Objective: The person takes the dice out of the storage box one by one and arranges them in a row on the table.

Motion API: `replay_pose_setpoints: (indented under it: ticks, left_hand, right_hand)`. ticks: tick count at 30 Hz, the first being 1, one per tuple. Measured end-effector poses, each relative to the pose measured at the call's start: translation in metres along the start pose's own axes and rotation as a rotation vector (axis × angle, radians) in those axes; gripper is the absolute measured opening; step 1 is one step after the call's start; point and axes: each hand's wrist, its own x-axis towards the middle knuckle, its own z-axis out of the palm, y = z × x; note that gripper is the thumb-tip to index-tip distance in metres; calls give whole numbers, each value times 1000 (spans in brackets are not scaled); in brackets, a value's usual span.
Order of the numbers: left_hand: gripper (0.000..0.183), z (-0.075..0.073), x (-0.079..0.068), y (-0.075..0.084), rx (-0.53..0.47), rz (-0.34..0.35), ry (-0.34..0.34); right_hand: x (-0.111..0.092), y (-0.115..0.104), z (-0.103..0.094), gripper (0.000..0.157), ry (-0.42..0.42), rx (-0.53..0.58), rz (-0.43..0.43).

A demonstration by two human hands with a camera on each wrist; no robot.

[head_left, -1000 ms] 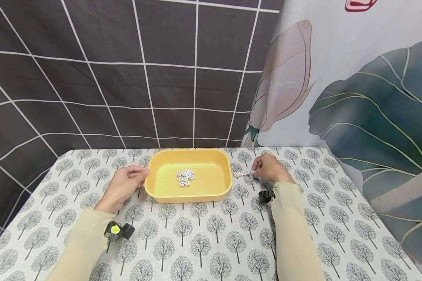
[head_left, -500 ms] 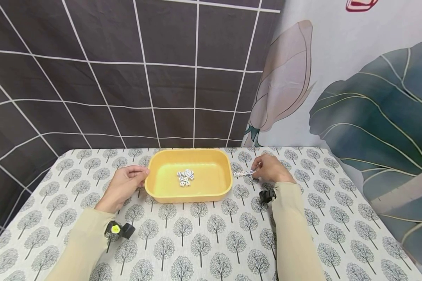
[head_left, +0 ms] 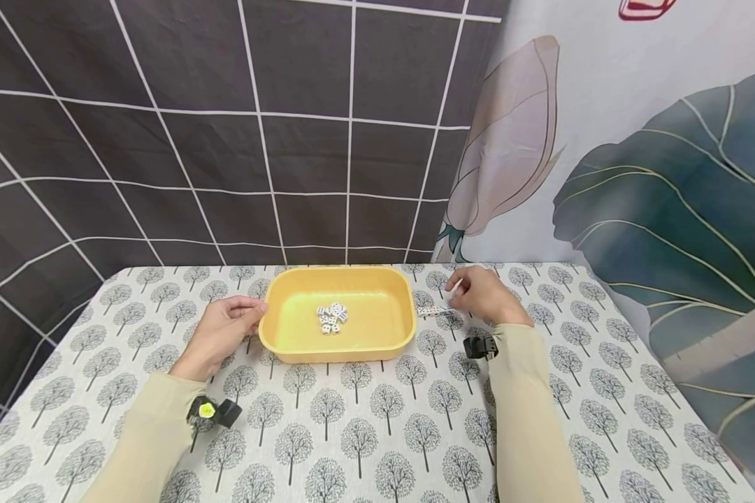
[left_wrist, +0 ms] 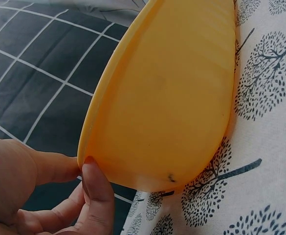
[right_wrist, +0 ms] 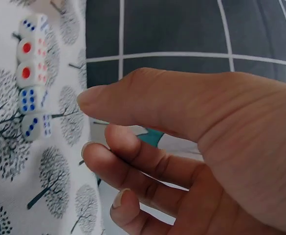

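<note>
A yellow plastic basin [head_left: 377, 342] stands on the table, with several white dice [head_left: 332, 318] loosely clustered on its floor. At its left end my left hand [head_left: 226, 328] pinches the rim between thumb and fingers; the left wrist view shows this grip on the basin wall [left_wrist: 162, 98] closely. Right of the basin lies a straight row of several dice [right_wrist: 31, 76] with blue and red pips, set face to face. My right hand [head_left: 483, 297] hovers by the row's right end, thumb and fingers apart and nothing between them. In the head view it sits close to the row's end.
A white cloth printed with grey trees [head_left: 327, 433] covers the table. Behind it hangs a dark curtain with a white grid [head_left: 302, 161], and a floral curtain [head_left: 642, 209] hangs at the right. Both wrists carry small black cameras.
My right hand has let go of the die at the row's right end and lifted slightly away, its fingers parting. The left hand and the basin have stayed put.
</note>
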Motion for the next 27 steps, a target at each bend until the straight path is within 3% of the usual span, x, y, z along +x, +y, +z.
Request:
replay_pose_setpoints:
  ticks: [7, 27]
  left_hand:
    - [37, 0, 0, 0, 3, -1, 3]
    - [39, 1, 0, 0, -2, -4, 2]
  right_hand:
    - [-1, -11, -3, 27, 49, -13, -102]
    - [-10, -49, 1, 23, 119, 26, -177]
